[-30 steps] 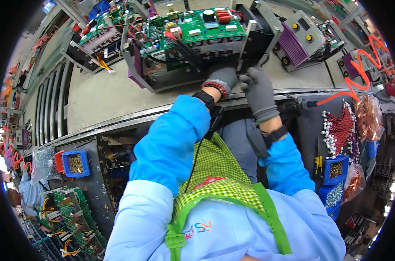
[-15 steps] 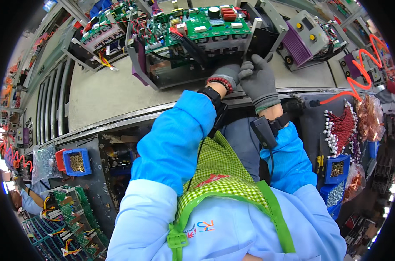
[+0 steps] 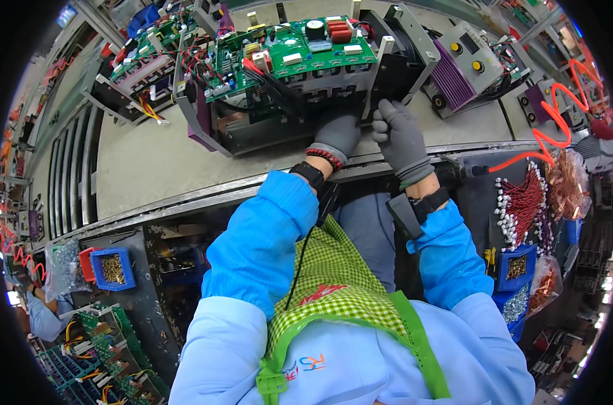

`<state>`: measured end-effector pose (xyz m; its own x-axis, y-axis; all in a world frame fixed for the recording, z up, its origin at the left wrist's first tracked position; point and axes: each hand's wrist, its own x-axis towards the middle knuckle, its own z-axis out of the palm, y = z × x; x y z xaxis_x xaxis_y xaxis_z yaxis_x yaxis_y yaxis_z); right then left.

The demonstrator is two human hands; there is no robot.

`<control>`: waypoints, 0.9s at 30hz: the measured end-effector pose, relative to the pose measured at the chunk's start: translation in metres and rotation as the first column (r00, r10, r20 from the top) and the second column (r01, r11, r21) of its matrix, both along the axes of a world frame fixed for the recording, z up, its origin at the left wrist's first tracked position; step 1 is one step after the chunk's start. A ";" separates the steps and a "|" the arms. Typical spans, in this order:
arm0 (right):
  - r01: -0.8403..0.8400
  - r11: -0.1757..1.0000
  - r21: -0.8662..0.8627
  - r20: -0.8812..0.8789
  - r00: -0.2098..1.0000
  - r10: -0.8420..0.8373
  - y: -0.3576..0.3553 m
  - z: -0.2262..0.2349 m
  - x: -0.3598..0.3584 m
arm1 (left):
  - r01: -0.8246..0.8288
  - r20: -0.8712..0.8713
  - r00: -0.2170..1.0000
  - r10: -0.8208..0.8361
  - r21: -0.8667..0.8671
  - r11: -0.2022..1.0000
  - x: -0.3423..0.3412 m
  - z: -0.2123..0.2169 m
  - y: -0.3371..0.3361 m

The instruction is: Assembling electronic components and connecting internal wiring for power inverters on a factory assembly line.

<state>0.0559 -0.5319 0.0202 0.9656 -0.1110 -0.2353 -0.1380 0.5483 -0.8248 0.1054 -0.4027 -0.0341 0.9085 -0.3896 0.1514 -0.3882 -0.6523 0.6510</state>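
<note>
In front of me stands an opened machine chassis with a green circuit board (image 3: 299, 50) on top, purple side fins and a bundle of black cables (image 3: 283, 96). My left hand (image 3: 339, 131), in a grey glove, reaches in at the chassis's lower front, below the board. Its fingers are hidden in the dark interior. My right hand (image 3: 401, 137), also gloved, is held up beside the black end panel (image 3: 389, 79). The fingers are curled together; whatever they might pinch is too small or hidden to make out.
A second opened unit (image 3: 148, 67) stands left, and a grey-and-purple one (image 3: 465, 64) with yellow knobs right. Blue bins of small fasteners (image 3: 114, 268) lie nearer me. An orange coiled hose (image 3: 546, 131) and red wires with white connectors (image 3: 524, 206) are at right. Circuit boards (image 3: 100, 351) fill the lower left.
My left hand has drawn away from the right one, widening the gap between them. The right stays curled by the end panel. The whole scene has shifted slightly left in view.
</note>
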 end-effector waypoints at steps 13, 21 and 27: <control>-0.149 0.789 -0.596 -0.165 0.984 0.062 -0.018 -0.025 0.020 | -0.018 -0.019 1.000 0.019 0.044 0.999 0.003 0.004 -0.001; -0.040 0.818 -0.573 -0.072 0.997 -0.001 -0.004 -0.024 0.028 | 0.057 0.001 0.998 -0.057 0.086 0.995 0.006 0.007 0.007; -0.064 0.830 -0.555 -0.107 0.994 0.004 0.015 -0.009 0.022 | 0.044 0.047 0.998 -0.045 0.038 0.998 0.012 -0.014 0.010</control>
<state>0.0776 -0.5166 0.0113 0.9467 -0.2192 -0.2362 -0.2434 -0.0063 -0.9699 0.1171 -0.3922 -0.0485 0.8821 -0.4357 0.1793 -0.4478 -0.6568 0.6067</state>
